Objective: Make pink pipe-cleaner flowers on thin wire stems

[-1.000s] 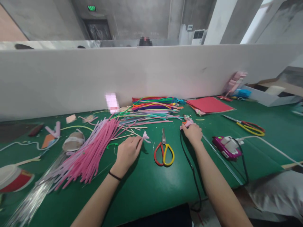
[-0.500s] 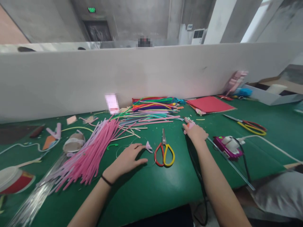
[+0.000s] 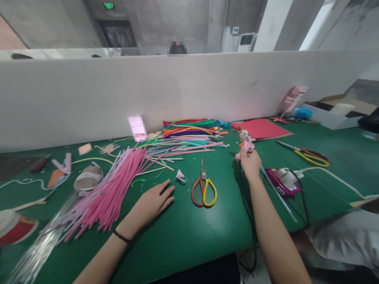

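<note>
My right hand [image 3: 251, 161] is closed around the handle of a pink hot glue gun [image 3: 246, 144], whose nozzle points away toward the red sheets. A black cable [image 3: 248, 213] runs down from it to the table edge. My left hand [image 3: 154, 199] rests low over the green table, fingers stretched out and holding nothing. Just beyond its fingertips lies a small lilac bent piece [image 3: 180, 176] on a loop of thin clear line. Between my hands are scissors [image 3: 203, 185] with one red and one yellow handle.
Pink pipe cleaners [image 3: 118, 189] lie bundled at left, with multicoloured ones [image 3: 189, 132] behind. A purple power strip [image 3: 281, 183], a clear rod [image 3: 280, 197], second scissors [image 3: 308, 154] and red sheets [image 3: 263, 128] are at right. A white partition [image 3: 189, 86] closes the back.
My right hand has lifted the glue gun and turned it slightly, showing more of its body. My left hand has drawn back from the lilac piece, toward the left.
</note>
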The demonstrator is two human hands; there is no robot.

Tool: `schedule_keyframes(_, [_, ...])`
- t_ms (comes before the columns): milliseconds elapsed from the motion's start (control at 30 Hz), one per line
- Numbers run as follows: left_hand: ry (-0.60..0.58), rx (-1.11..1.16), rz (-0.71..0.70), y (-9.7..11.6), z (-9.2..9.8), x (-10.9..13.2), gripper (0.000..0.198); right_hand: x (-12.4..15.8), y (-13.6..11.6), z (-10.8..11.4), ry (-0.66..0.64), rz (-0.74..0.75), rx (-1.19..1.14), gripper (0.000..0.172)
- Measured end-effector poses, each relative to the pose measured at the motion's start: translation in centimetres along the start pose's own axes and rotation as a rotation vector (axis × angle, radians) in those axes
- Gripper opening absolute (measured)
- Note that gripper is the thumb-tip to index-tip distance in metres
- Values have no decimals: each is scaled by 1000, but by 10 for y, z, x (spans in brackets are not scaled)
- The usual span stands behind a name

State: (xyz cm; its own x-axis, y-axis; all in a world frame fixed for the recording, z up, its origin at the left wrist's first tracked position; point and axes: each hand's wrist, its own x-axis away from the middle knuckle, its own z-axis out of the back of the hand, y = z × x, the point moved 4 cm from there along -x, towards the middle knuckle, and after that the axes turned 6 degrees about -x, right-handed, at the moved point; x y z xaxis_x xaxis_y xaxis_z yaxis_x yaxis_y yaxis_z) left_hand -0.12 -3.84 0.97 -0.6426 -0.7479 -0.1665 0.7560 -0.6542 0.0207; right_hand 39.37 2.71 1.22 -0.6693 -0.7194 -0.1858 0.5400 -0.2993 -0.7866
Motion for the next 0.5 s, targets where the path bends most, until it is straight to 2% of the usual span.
schedule_keyframes(67, [-11, 151, 64, 0, 19, -3, 41, 5, -5, -6, 2, 31, -300, 43])
schedule_keyframes(133, [-66, 399, 152, -3, 46, -7, 39, 12, -12, -14, -38, 58, -555, 41])
schedule_keyframes(233, [-373, 867, 210, -1, 87, -7, 37, 21, -22, -23, -54, 79, -773, 41])
schedule_keyframes(300, [-543, 1126, 243, 2, 106, -7, 40, 27, -26, -27, -71, 79, -839, 44])
schedule_keyframes(367, [-655, 1263, 276, 5, 110, -8, 47, 30, -29, -30, -92, 79, -857, 45])
schedule_keyframes(400, [-704, 1246, 282, 4, 106, -9, 50, 32, -30, -31, -101, 75, -856, 45])
schedule_keyframes(433, [-740, 1185, 284, 2, 98, -12, 50, 33, -31, -32, -107, 68, -847, 45])
schedule_keyframes(500, [-728, 1003, 297, -8, 76, -19, 46, 34, -31, -32, -115, 58, -793, 45])
